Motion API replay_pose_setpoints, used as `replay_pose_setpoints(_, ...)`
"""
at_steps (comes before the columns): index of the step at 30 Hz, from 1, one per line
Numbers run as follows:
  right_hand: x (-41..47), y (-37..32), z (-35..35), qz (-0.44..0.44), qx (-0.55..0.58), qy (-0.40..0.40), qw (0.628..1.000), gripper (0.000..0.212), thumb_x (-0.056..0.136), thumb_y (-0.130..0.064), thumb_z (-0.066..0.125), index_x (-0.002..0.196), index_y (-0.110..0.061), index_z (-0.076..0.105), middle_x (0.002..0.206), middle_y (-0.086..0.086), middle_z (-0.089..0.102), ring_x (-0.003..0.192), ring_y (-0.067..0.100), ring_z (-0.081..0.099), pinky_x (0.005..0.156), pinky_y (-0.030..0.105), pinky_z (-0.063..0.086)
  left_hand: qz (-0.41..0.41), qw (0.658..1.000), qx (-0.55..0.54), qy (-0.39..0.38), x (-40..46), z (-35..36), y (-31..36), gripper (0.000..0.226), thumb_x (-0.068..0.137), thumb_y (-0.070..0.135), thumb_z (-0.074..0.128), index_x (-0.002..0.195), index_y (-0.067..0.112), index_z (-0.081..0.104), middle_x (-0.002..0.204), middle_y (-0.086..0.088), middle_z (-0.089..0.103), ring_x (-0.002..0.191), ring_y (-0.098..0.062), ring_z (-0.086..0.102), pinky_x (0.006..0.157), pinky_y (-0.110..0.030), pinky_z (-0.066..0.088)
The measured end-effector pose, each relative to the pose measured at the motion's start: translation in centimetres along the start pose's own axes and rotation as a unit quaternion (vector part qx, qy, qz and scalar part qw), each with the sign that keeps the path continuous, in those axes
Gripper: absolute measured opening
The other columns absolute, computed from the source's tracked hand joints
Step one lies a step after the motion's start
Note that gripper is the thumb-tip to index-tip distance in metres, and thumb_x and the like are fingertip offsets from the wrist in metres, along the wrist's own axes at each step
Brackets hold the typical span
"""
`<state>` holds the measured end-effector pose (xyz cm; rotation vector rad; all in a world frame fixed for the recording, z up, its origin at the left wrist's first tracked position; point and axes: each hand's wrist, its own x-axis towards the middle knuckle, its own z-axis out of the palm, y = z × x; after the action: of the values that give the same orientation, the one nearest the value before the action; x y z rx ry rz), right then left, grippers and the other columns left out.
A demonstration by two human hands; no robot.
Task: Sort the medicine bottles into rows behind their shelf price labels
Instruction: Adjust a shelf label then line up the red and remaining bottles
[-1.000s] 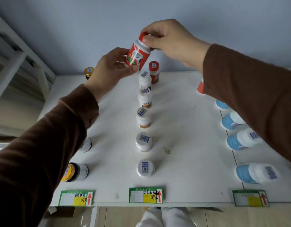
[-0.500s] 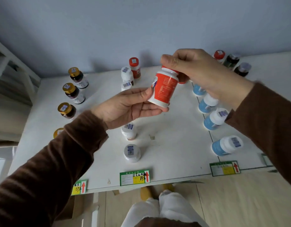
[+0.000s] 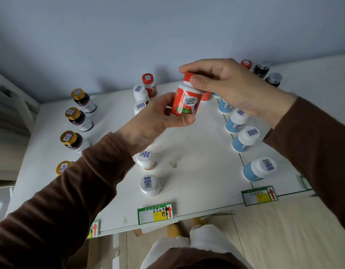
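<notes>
I hold a red medicine bottle [image 3: 185, 101] with a red cap upright above the white shelf [image 3: 196, 152]. My left hand [image 3: 154, 121] grips its base and my right hand [image 3: 226, 84] pinches its cap. Below it runs a middle row of white bottles [image 3: 149, 185], ending in another red bottle [image 3: 149, 85] at the back, behind a green price label [image 3: 155, 212]. A row of blue bottles [image 3: 258, 169] stands at the right behind a second label [image 3: 259, 195]. Gold-capped dark bottles [image 3: 70, 139] line the left, with a partly hidden label [image 3: 94, 229].
Dark bottles with silver caps [image 3: 273, 79] and one red-capped bottle [image 3: 246, 64] stand at the back right, against the grey wall. The shelf's front edge lies near my legs [image 3: 196, 247]. A white frame [image 3: 16, 105] stands to the left.
The view has pulled back and tilted down. Both hands brought the red bottle from the back of the middle row toward me and turned it upright, label facing me.
</notes>
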<state>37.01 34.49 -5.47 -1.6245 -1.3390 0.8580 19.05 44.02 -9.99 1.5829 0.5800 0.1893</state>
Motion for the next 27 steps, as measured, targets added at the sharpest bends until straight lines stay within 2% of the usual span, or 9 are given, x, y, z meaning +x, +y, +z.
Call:
replay_pose_setpoints(3,-0.3,0.2,-0.6,-0.003,-0.006,0.004,1.0,0.033,0.098,-0.019,0.056,0.131,-0.02,0.061,0.112,-0.016,0.066,0.097,-0.011,0.062,0.075,0.008,0.048,0.003,1.0,0.011,0.006,0.3,0.6,0.2,0.056,0.075,0.027,0.079,0.126,0.012,0.059,0.115,-0.012,0.064,0.106,-0.023,0.06,0.105,-0.035,0.047)
replay_pose_setpoints(6,-1.1,0.8,-1.6,0.002,-0.025,0.013,1.0,0.031,0.098,-0.025,0.057,0.129,-0.027,0.062,0.119,-0.014,0.066,0.108,-0.001,0.062,0.089,0.03,0.056,-0.001,0.999,0.032,0.0,0.8,1.7,0.5,0.052,0.08,0.026,0.078,0.127,0.015,0.059,0.121,-0.012,0.065,0.113,-0.026,0.062,0.107,-0.036,0.047)
replay_pose_setpoints(8,-1.9,1.2,-2.6,0.004,-0.028,0.02,0.999,0.031,0.098,-0.026,0.058,0.128,-0.028,0.062,0.121,-0.012,0.067,0.11,0.003,0.063,0.095,0.037,0.055,0.0,0.999,0.041,-0.013,1.2,2.7,1.0,0.048,0.083,0.021,0.076,0.127,0.014,0.06,0.122,-0.01,0.067,0.116,-0.027,0.062,0.108,-0.037,0.046)
replay_pose_setpoints(10,-3.1,1.7,-4.0,-0.004,-0.015,0.029,0.999,0.032,0.098,-0.023,0.057,0.13,-0.022,0.062,0.122,-0.008,0.067,0.111,0.004,0.063,0.096,0.033,0.054,0.004,0.999,0.037,-0.027,1.7,4.3,1.6,0.049,0.082,0.017,0.076,0.128,0.013,0.06,0.12,-0.008,0.069,0.116,-0.025,0.063,0.108,-0.036,0.046)
replay_pose_setpoints(13,-5.6,2.9,-7.2,-0.007,-0.015,0.044,0.999,0.033,0.098,-0.022,0.057,0.13,-0.02,0.061,0.121,-0.011,0.066,0.111,-0.001,0.062,0.093,0.02,0.051,0.015,0.998,0.025,-0.049,2.9,7.8,2.7,0.053,0.079,0.016,0.077,0.129,0.012,0.06,0.121,-0.006,0.07,0.117,-0.024,0.064,0.104,-0.03,0.049)
replay_pose_setpoints(17,-10.0,5.4,-12.8,0.007,-0.014,0.058,0.998,0.035,0.097,-0.02,0.058,0.132,-0.017,0.06,0.125,-0.008,0.065,0.113,0.001,0.061,0.094,0.02,0.051,0.022,0.997,0.036,-0.061,5.6,15.0,4.1,0.052,0.082,0.008,0.074,0.131,0.007,0.058,0.124,-0.01,0.068,0.117,-0.025,0.063,0.106,-0.033,0.048)
replay_pose_setpoints(21,-15.4,8.7,-19.8,0.018,-0.016,0.063,0.998,0.034,0.095,-0.02,0.062,0.129,-0.017,0.062,0.124,-0.008,0.066,0.114,0.002,0.061,0.099,0.021,0.049,0.023,0.996,0.043,-0.077,8.4,24.1,5.7,0.058,0.075,0.016,0.075,0.129,0.007,0.058,0.117,-0.005,0.071,0.111,-0.019,0.066,0.099,-0.028,0.051)
replay_pose_setpoints(27,-21.8,13.5,-29.7,0.044,-0.067,0.053,0.995,0.03,0.091,-0.022,0.068,0.12,-0.016,0.067,0.113,0.001,0.07,0.097,0.002,0.066,0.089,0.022,0.055,0.004,0.997,0.057,-0.047,13.0,36.4,6.3,0.055,0.079,0.002,0.077,0.13,0.004,0.056,0.123,-0.017,0.067,0.117,-0.034,0.062,0.108,-0.046,0.046)
